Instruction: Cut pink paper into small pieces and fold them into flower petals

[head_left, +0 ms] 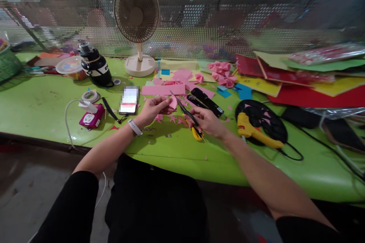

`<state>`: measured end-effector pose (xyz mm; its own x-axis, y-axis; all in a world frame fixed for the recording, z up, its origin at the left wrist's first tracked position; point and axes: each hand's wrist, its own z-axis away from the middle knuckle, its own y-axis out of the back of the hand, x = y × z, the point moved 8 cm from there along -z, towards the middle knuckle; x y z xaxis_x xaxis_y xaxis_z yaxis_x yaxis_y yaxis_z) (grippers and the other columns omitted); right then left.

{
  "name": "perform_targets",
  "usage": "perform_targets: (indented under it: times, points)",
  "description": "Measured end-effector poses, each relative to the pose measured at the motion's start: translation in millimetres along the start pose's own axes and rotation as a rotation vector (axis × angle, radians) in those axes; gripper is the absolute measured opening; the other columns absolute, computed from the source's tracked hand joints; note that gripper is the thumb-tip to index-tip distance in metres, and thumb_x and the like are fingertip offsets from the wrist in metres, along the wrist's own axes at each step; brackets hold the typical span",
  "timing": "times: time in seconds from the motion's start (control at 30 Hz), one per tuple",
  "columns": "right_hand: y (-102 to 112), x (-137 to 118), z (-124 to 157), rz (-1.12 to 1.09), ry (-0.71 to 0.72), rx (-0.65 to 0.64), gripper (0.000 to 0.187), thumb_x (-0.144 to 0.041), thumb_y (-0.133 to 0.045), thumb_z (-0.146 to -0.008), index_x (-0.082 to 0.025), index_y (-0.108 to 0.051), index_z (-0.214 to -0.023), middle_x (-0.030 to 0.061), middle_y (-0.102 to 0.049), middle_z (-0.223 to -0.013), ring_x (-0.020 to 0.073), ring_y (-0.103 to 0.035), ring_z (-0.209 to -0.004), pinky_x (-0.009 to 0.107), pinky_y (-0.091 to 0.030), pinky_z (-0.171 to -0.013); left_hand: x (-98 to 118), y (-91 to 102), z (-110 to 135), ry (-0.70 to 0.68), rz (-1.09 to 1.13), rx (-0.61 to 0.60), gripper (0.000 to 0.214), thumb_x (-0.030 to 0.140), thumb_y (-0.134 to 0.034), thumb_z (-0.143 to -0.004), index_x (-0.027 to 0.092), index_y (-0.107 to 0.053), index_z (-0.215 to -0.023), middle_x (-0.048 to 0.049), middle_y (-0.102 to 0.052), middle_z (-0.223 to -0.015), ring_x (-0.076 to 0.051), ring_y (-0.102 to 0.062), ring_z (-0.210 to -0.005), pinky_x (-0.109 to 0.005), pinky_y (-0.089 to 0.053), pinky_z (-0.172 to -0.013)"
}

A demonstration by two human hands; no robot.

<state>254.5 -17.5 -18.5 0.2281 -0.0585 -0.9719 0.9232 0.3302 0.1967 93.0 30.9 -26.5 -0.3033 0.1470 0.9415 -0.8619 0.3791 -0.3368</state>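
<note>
My left hand [154, 109] pinches a small pink paper piece [173, 102] above the green table [42, 102]. My right hand [208, 120] grips yellow-handled scissors [186, 114], whose blades point up-left and meet the pink piece. Small pink paper scraps [173, 118] lie on the table under both hands. A long pink paper strip [164, 90] lies just beyond my left hand.
A phone [129, 100], a pink charger box [91, 116], tape roll [90, 96] and black bottle [95, 64] stand left. A fan [137, 22] is at the back. A yellow glue gun [253, 131], black staplers [207, 101], pink bows [222, 72] and coloured card sheets [299, 79] lie right.
</note>
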Motion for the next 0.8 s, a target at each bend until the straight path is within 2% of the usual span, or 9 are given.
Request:
perform_targets:
  times: [0.27, 0.4, 0.8]
  points:
    - [-0.6, -2.3, 2.1, 0.005, -0.022, -0.021, 0.052, -0.064, -0.079, -0.066, -0.021, -0.053, -0.078, 0.0014, -0.065, -0.061, 0.0089, -0.046, -0.042, 0.023, -0.033, -0.039, -1.1, -2.0, 0.9, -0.006, -0.008, -0.013, 0.035, 0.039, -0.082, -0.076, 0.011, -0.070, -0.094, -0.0056, -0.075, -0.077, -0.012, -0.073, -0.069, -0.023, -0.059, -0.068]
    - [0.5, -4.8, 3.1, 0.000, -0.014, -0.018, 0.050, -0.062, -0.079, -0.067, -0.020, -0.055, -0.078, 0.0010, -0.063, -0.060, 0.0105, -0.050, -0.046, 0.024, -0.034, -0.040, 2.4, -3.0, 1.4, -0.002, -0.029, -0.040, 0.035, 0.038, -0.081, -0.076, 0.010, -0.070, -0.094, -0.0062, -0.075, -0.077, -0.012, -0.073, -0.069, -0.023, -0.059, -0.068]
    - [2.0, -9.4, 5.1, -0.009, -0.007, -0.007, 0.052, -0.062, -0.082, -0.064, -0.019, -0.057, -0.076, -0.0008, -0.061, -0.056, 0.0086, -0.047, -0.042, 0.023, -0.031, -0.037, 6.1, 1.6, 0.6, 0.089, -0.089, -0.059, 0.027, 0.035, -0.077, -0.082, 0.011, -0.067, -0.090, -0.0060, -0.074, -0.073, -0.010, -0.071, -0.062, -0.019, -0.057, -0.064]
